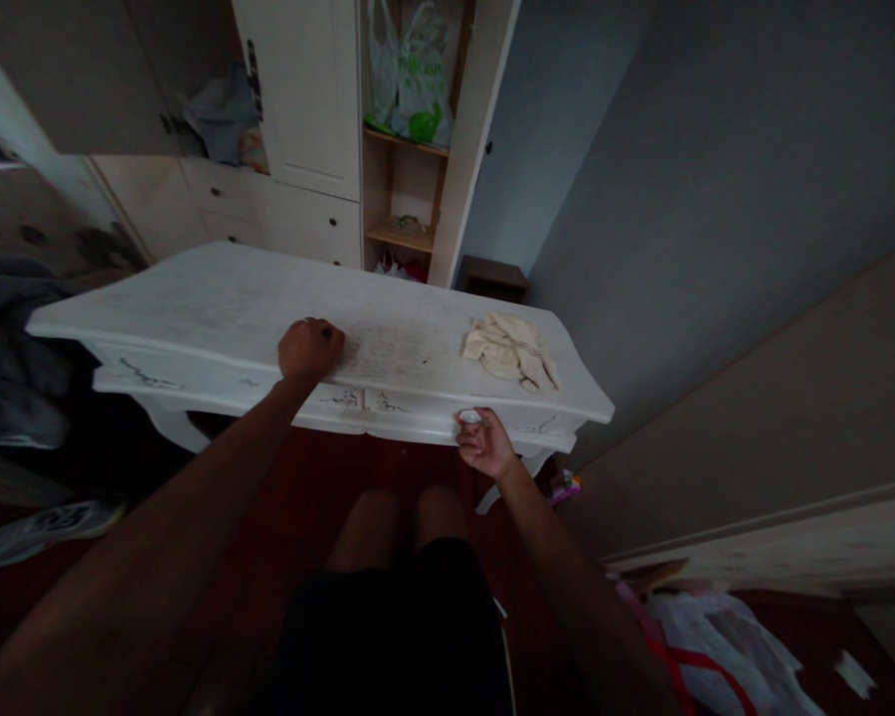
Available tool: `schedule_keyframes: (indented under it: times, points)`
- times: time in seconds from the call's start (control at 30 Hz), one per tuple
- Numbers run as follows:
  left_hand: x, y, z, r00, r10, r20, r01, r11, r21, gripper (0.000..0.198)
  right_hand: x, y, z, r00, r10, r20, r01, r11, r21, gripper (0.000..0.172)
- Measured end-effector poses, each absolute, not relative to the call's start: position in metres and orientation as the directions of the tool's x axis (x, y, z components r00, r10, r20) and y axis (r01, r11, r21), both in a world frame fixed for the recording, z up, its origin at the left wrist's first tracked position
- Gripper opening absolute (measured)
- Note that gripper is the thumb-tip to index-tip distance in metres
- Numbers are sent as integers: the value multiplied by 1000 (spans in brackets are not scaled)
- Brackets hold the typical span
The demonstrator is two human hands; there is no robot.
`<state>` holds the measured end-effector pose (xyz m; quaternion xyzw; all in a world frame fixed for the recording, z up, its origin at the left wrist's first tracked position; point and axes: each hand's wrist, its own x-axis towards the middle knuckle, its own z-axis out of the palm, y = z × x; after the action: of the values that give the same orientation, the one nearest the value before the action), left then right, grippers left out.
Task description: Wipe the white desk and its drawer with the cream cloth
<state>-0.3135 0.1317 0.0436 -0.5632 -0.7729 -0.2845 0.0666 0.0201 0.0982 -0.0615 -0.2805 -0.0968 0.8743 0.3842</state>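
A white table point(216, 288) with dark floral drawer fronts stands before me. My left hand point(311, 348) rests closed in a fist on its top near the front edge. Something small and dark point(326, 334) shows at its curled fingers; I cannot make out what it is. In front of the right drawer, my right hand point(486, 444) pinches a small white piece point(469, 417) that looks like a drawer knob. Whether the piece is fixed to the drawer is not clear. A crumpled cream cloth point(511, 350) lies on the tabletop beyond my right hand.
White cabinets point(298, 89) stand behind the table, one open with plastic bags point(423, 80) on a shelf. A grey wall point(716, 199) runs along the right. A shoe point(45, 532) lies at lower left, and a white bag point(723, 646) at lower right.
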Motion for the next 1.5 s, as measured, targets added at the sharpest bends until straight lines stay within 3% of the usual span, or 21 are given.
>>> schedule_keyframes:
  times: [0.47, 0.77, 1.0, 1.3, 1.5]
  points:
    - [-313, 132, 43, -359, 827, 433, 908, 201, 368, 41, 14, 40, -64, -534, 777, -333, -715, -625, -311, 18]
    - [-312, 132, 45, -355, 835, 419, 914, 216, 344, 41, 11, -53, -60, -458, 817, -351, -708, -574, -411, 30]
    - [-313, 131, 45, -350, 844, 407, 915, 215, 342, 37, -3, -117, -71, -173, 862, -476, -748, -429, -506, 34]
    - [-311, 130, 47, -353, 846, 399, 915, 224, 334, 36, -12, -148, -103, 31, 847, -531, -740, -337, -581, 33]
    - [-310, 129, 48, -342, 846, 409, 927, 233, 293, 38, -12, -153, -118, 15, 857, -516, -668, -375, -643, 38]
